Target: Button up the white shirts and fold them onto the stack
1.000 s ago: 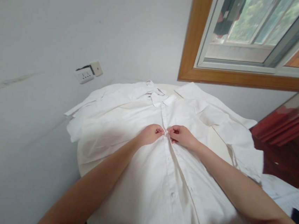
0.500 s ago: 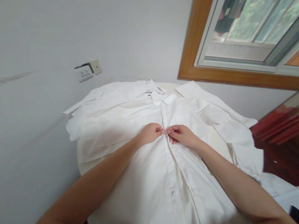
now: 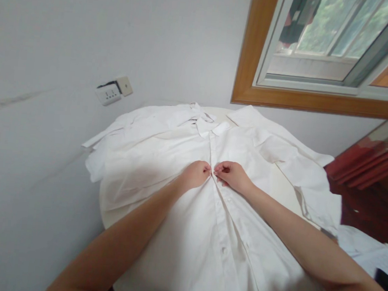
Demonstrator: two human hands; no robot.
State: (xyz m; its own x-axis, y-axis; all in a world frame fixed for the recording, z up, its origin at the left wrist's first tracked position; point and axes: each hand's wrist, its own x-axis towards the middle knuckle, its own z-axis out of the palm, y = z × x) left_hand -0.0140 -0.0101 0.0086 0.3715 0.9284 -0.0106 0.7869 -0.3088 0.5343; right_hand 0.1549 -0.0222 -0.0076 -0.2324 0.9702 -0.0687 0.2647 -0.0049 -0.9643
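While the white shirt (image 3: 188,238) spreads toward the round table (image 3: 283,184)'s near edge, the left hand (image 3: 196,174) pinches its placket (image 3: 220,212) — the right hand (image 3: 234,176) just alongside, its grip unclear.

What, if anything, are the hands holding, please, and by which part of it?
The white cloth button-front shirt: the left hand pinches its front placket partway down; whether the right hand, beside it, also grips is unclear.
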